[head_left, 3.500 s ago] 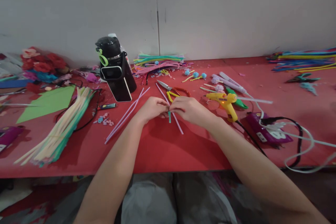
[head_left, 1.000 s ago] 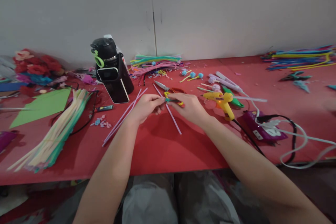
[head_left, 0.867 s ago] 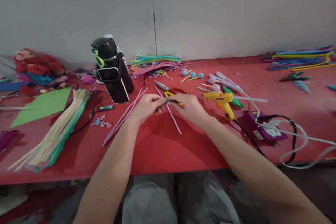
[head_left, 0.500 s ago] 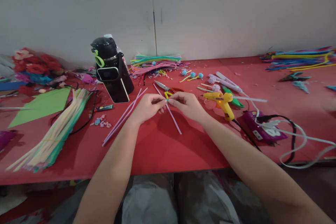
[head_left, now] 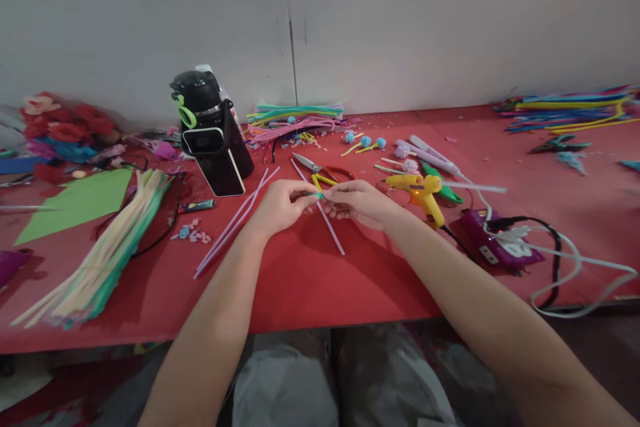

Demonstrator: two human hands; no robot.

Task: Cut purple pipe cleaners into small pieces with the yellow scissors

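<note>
My left hand and my right hand meet over the middle of the red table, fingertips pinched together. Between them is a small green piece, probably a bit of pipe cleaner, mostly covered by the fingers. Under the hands a lilac pipe cleaner lies slantwise on the table. Just beyond the fingers are yellow-handled pliers and scissors with red handles. Two more lilac pipe cleaners lie left of my left hand.
A yellow glue gun lies to the right, near a purple power strip with looping cables. A black flask in a holder stands back left. A bundle of cream and green pipe cleaners is at left. Small blue pompom flowers lie behind.
My right hand has turned, its fingers now flatter and reaching closer over the left fingertips. More of the green piece shows between them. The view has shifted slightly.
</note>
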